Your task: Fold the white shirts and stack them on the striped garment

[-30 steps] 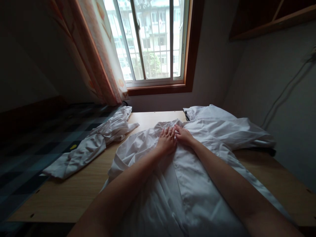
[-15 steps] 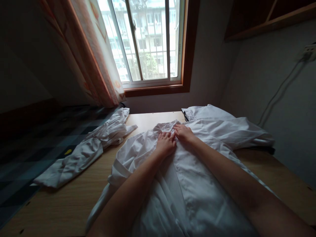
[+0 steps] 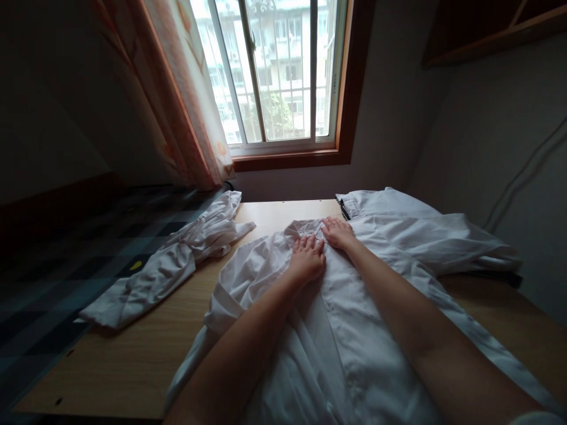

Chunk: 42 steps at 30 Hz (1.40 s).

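"Where was the white, collared cloth shirt [image 3: 363,336]?"

"Spread over the pale, wood-grained flat board [image 3: 146,360], its folded white collar [image 3: 300,226] towards the bright, silver-framed glass window [image 3: 286,77]."

"What touched it?"

"The bare left hand [image 3: 308,260] lay just below the collar, fingers slightly apart. The bare right hand [image 3: 338,234] rested at the collar's right side, fingers bent; I couldn't tell whether they pinched cloth."

Stretches the bare left arm [image 3: 248,336] and bare right arm [image 3: 407,313] forward from either side, converging toward the fingers [image 3: 305,242]. Holds the left hand [image 3: 309,260] palm down, with fingers slightly spread and pointing ahead. Rests the right hand [image 3: 340,234] palm down too, just beyond and right of the left fingertips, with its own fingers gently bent, angled inward.
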Available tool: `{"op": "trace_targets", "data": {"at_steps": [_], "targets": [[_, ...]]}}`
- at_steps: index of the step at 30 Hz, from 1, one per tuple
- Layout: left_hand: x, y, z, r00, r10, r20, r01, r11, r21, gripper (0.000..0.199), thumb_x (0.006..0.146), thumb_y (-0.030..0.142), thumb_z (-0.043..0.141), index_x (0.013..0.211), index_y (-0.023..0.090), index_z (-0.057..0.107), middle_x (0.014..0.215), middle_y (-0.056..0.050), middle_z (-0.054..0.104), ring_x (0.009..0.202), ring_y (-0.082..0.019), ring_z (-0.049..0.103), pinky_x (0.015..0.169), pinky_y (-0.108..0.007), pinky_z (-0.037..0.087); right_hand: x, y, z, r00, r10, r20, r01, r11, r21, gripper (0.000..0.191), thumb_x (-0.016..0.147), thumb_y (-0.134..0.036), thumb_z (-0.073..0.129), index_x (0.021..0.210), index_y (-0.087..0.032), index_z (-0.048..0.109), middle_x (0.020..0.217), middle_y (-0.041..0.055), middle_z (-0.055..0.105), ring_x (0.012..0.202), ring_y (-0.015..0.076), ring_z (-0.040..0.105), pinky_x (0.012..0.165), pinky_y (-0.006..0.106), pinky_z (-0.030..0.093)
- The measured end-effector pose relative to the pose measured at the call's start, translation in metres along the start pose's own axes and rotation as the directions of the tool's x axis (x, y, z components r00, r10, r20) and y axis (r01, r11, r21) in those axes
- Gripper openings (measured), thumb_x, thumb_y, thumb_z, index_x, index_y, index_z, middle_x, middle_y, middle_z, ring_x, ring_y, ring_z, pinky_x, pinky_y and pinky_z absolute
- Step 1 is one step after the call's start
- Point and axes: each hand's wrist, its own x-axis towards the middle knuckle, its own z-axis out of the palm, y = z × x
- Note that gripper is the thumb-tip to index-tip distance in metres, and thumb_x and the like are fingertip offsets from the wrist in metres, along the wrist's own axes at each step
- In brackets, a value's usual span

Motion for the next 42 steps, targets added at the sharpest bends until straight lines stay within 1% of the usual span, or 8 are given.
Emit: {"op": "trace_targets", "data": {"at_steps": [7,11,15,19,24,30,36,42], "targets": [[-0.003,0.002,-0.004,0.994,0.022,-0.103,-0.015,0.997,0.069,0.050,0.098,0.037,0.039,0.143,0.021,0.050,0.156,-0.009,0.044,0.145,-0.029,0.035,0.121,-0.047,0.023,-0.022,-0.008,-0.012,0.936,0.007,-0.352,0.009,0.999,0.045,0.045,0.097,-0.024,0.041,0.137,-0.016,0.060,0.148,0.0117,0.052,0.141,0.0248,0.038,0.116,0.037,0.029],[-0.001,-0.002,-0.016,0.971,0.023,-0.237,0.008,0.992,0.128,0.044,0.094,0.030,0.043,0.134,0.014,0.055,0.139,-0.016,0.057,0.133,-0.031,0.046,0.114,-0.045,0.031,-0.038,-0.013,-0.026,0.953,-0.116,-0.279,0.133,0.990,0.042,0.039,0.091,-0.014,0.044,0.117,-0.019,0.072,0.127,0.0095,0.067,0.124,0.0234,0.053,0.109,0.033,0.038],[0.005,-0.023,-0.029,0.919,-0.182,-0.348,0.211,0.977,0.045,0.043,0.095,0.025,0.039,0.133,0.013,0.055,0.136,-0.018,0.056,0.130,-0.033,0.045,0.110,-0.045,0.034,-0.051,-0.022,-0.027,0.963,-0.155,-0.218,0.174,0.982,0.071,0.040,0.092,-0.014,0.044,0.121,-0.021,0.070,0.128,0.0073,0.067,0.118,0.0221,0.057,0.104,0.032,0.042],[0.009,-0.060,-0.032,0.849,-0.385,-0.363,0.368,0.922,-0.116,0.046,0.093,0.018,0.038,0.136,0.014,0.055,0.140,-0.015,0.057,0.133,-0.029,0.046,0.112,-0.042,0.035,-0.052,-0.030,-0.014,0.979,-0.059,-0.195,0.078,0.993,0.087,0.041,0.095,-0.017,0.042,0.126,-0.024,0.067,0.131,0.0077,0.065,0.120,0.0245,0.057,0.102,0.037,0.044],[0.013,-0.093,-0.023,0.869,-0.422,-0.260,0.398,0.907,-0.140,0.049,0.094,0.029,0.043,0.139,0.012,0.055,0.137,-0.015,0.062,0.131,-0.029,0.051,0.113,-0.042,0.036,-0.027,-0.016,-0.011,0.974,0.087,-0.211,-0.059,0.989,0.137,0.046,0.099,-0.024,0.039,0.142,-0.017,0.053,0.139,0.0153,0.057,0.126,0.0252,0.054,0.103,0.033,0.042],[0.029,-0.094,-0.017,0.933,-0.291,-0.209,0.236,0.938,-0.255,0.047,0.092,0.019,0.041,0.134,0.021,0.061,0.132,-0.005,0.068,0.124,-0.021,0.057,0.108,-0.032,0.040,0.004,0.006,-0.014,0.975,0.167,-0.144,-0.141,0.974,0.177,0.042,0.095,-0.033,0.048,0.131,-0.014,0.061,0.128,0.0177,0.063,0.116,0.0283,0.062,0.095,0.036,0.048],[0.042,-0.101,-0.015,0.904,-0.342,-0.256,0.213,0.881,-0.422,0.047,0.100,0.033,0.029,0.098,0.019,0.074,0.095,-0.007,0.076,0.092,-0.022,0.067,0.087,-0.032,0.048,0.008,0.008,0.000,0.948,0.162,-0.273,-0.073,0.948,0.310,0.057,0.083,-0.021,0.056,0.141,-0.017,0.053,0.135,0.0156,0.058,0.116,0.0264,0.060,0.095,0.033,0.048],[0.044,-0.104,-0.010,0.909,-0.274,-0.314,0.072,0.846,-0.528,0.031,0.090,0.047,0.055,0.083,0.021,0.072,0.076,-0.003,0.071,0.078,-0.020,0.063,0.071,-0.027,0.045,0.007,0.017,0.007,0.916,0.063,-0.396,0.176,0.823,0.539,0.021,0.074,-0.030,0.061,0.090,-0.020,0.070,0.094,0.0052,0.068,0.090,0.0221,0.062,0.082,0.031,0.052]]}}
